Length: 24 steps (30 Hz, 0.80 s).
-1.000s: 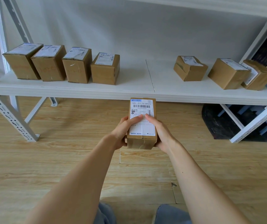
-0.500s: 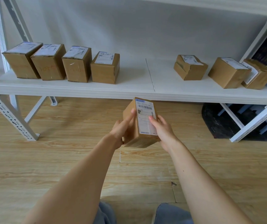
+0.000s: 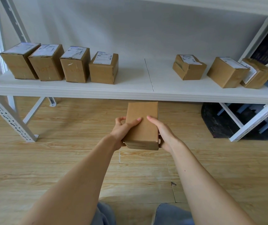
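— What changed with the box (image 3: 142,125)?
— It got rolled over. The label that faced up a second earlier was out of sight, and a plain side was on top.
— And the hands?
— The left hand (image 3: 121,130) and right hand (image 3: 164,132) each gripped a side, thumbs on top. They held it in the air just before the shelf (image 3: 130,92), probably checking it before shelving.

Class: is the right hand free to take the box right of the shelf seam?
Probably not yet: right hand and left hand both grip a plain box; nothing blocks the shelf box.
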{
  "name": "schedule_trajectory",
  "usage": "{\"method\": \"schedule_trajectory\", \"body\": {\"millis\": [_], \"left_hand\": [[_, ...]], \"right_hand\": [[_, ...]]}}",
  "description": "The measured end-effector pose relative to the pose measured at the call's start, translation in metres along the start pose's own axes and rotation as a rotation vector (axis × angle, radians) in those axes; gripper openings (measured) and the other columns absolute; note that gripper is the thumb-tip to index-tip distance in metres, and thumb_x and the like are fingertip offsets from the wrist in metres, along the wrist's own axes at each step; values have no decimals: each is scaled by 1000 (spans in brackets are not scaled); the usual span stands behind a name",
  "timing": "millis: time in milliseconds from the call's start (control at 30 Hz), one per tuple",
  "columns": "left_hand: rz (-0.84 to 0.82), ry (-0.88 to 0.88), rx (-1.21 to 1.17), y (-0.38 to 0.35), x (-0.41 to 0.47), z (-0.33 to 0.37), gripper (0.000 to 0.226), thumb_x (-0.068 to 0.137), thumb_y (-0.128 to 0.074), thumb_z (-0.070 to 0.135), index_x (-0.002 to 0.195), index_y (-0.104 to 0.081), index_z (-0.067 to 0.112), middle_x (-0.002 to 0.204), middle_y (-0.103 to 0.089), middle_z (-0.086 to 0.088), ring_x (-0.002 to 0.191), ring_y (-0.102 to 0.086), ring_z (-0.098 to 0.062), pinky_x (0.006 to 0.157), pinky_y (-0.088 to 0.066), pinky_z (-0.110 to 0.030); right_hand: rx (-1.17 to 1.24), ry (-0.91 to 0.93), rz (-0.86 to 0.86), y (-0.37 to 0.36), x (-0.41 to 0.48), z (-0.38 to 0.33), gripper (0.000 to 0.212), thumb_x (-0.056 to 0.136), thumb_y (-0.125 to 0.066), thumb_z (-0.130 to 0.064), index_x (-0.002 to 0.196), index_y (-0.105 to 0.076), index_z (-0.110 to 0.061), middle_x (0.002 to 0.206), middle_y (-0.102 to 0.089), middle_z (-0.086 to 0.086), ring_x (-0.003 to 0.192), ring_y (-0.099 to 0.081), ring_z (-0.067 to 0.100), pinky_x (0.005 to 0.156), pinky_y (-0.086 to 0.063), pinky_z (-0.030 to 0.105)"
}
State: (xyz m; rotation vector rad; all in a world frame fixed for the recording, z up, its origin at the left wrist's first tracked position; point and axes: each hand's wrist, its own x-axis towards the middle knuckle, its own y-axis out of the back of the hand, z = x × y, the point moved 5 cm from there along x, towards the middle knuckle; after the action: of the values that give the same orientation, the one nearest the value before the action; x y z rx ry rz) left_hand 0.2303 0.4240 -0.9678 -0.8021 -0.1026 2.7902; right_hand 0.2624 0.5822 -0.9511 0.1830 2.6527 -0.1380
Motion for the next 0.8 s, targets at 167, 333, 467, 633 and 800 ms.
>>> {"method": "schedule_trajectory", "body": {"millis": [167, 333, 467, 633, 800], "left_hand": [[23, 45, 30, 1, 0, -1, 94, 69, -82, 58, 134, -29, 16, 122, -58, -9, 106, -64, -26, 88, -57, -44], [29, 38, 41, 4, 2, 1, 103, 61, -86, 62, 133, -31, 15, 122, -59, -8, 106, -65, -27, 91, -57, -46], [36, 30, 21, 4, 5, -1, 98, 62, -81, 68, 132, -41, 12, 122, -62, -7, 107, -64, -25, 89, -56, -43], [33, -25, -140, 11, 6, 3, 58, 95, -51, 59, 120, -61, 8, 99, -60, -6, 89, -56, -21, 70, -46, -32], [-24, -107, -114, 5, 4, 6, 33, 95, -65, 32, 125, -62, 18, 104, -65, -5, 93, -61, -20, 74, -50, -31]], "right_hand": [[-35, 3, 17, -1, 5, 3, 54, 73, -80, -52, 117, -68, -23, 106, -75, 6, 99, -71, 25, 77, -58, 39], [-48, 13, 46, 3, 8, 2, 57, 71, -82, -51, 114, -70, -16, 102, -76, 6, 97, -72, 25, 75, -57, 37], [-17, 73, 51, 3, 10, -1, 54, 76, -80, -49, 119, -66, -20, 107, -75, 2, 100, -71, 22, 82, -57, 37], [-86, 148, 169, 25, 12, 2, 53, 91, -68, -41, 139, -53, -24, 130, -63, -2, 116, -61, 19, 100, -51, 43], [-95, 15, 98, 15, 3, 0, 68, 83, -61, -68, 133, -53, -23, 120, -64, 1, 108, -60, 20, 96, -51, 45]]}}
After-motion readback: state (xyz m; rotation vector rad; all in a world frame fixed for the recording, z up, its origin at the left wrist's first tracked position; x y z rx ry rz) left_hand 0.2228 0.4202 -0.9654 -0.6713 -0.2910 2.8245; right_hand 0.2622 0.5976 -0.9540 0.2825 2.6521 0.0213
